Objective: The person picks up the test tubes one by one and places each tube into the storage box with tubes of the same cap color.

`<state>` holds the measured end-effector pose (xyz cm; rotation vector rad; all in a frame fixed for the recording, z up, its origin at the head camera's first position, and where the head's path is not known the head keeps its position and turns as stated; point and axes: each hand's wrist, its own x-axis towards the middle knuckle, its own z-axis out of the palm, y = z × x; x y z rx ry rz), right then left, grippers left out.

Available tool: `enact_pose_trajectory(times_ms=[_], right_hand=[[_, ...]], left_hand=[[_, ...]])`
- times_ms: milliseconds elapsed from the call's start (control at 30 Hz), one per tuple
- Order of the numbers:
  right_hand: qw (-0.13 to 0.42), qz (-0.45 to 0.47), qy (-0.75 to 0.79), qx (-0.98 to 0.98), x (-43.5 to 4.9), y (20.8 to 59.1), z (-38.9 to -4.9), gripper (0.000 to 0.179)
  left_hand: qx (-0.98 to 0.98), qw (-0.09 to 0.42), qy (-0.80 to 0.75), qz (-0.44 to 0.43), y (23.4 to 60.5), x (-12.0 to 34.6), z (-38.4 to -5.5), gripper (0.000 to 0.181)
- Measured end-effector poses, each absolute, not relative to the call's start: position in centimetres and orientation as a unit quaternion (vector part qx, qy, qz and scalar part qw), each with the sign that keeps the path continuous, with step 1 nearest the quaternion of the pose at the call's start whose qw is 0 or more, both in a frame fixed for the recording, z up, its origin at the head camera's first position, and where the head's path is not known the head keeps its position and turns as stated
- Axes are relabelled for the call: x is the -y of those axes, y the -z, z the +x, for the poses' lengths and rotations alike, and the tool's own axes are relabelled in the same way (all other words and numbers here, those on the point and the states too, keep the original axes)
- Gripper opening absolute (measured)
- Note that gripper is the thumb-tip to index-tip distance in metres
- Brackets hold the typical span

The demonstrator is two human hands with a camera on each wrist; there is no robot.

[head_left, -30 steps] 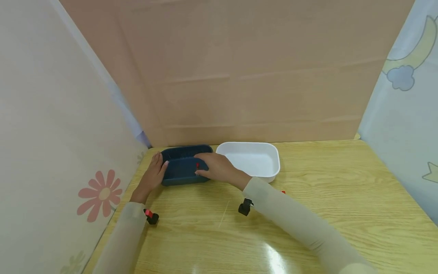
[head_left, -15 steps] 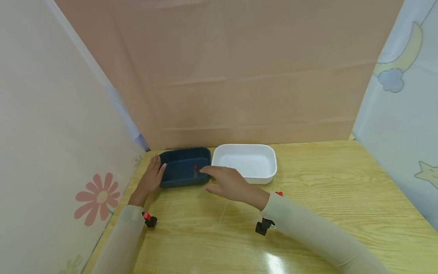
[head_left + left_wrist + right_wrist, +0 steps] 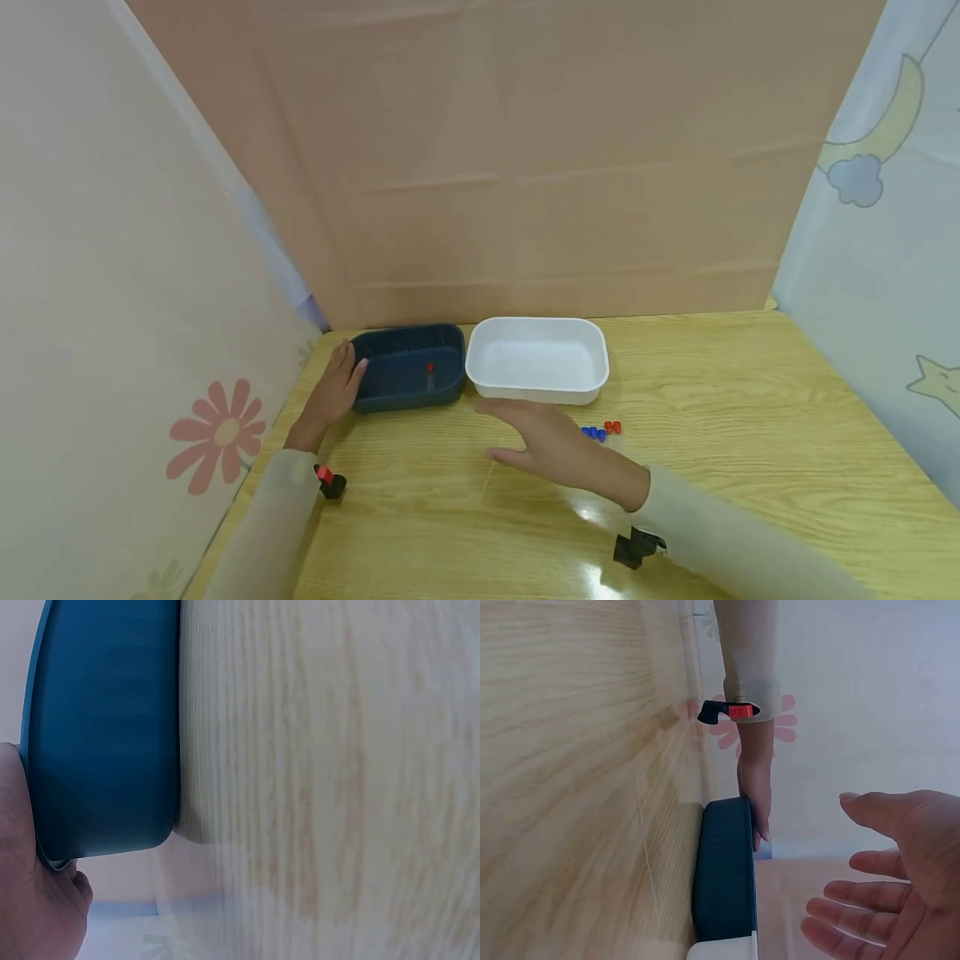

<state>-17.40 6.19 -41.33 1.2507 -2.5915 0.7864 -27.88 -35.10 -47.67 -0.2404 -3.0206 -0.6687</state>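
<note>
My left hand (image 3: 335, 392) grips the left end of a dark blue tray (image 3: 408, 403), its thumb at the rim. In the left wrist view that hand (image 3: 37, 870) is at the corner of the tray (image 3: 105, 735). Inside the tray lies a thin, clear, tube-like piece with a red cap (image 3: 431, 367). My right hand (image 3: 558, 442) hovers over the table in front of the white tray (image 3: 540, 395), holding nothing. Its fingers are spread apart from the thumb in the right wrist view (image 3: 885, 885). Beside it lie several small blue-capped pieces (image 3: 593, 433) and red-capped pieces (image 3: 612, 427), partly hidden by the right hand.
Both trays stand side by side at the back of the wooden table (image 3: 712, 400), before a brown paper backdrop (image 3: 525, 167). A patterned white sheet (image 3: 112, 292) closes the left side, and another sheet (image 3: 892, 275) the right.
My right hand has let go of the red-capped piece in the dark blue tray and drawn back to the right and nearer. The left hand has stayed at the tray.
</note>
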Motion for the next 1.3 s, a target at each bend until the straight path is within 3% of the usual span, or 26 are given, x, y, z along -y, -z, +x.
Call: enact_pose_trajectory(times_ms=[533,833,1300], right_hand=[[0.123,0.367,-0.275,0.88,-11.4,43.2,-14.4,0.058],[0.193,0.359,-0.287,0.867,-13.9,44.1,-13.5,0.06],[0.172,0.305,-0.308,0.884,-17.9,45.3,-12.4,0.066]], left_hand=[[0.972,0.018,0.221,-0.078,47.9,35.1,-27.6,0.075],[0.972,0.02,0.218,-0.084,47.6,35.1,-27.9,0.077],[0.972,0.021,0.216,-0.085,47.4,34.9,-27.8,0.076]])
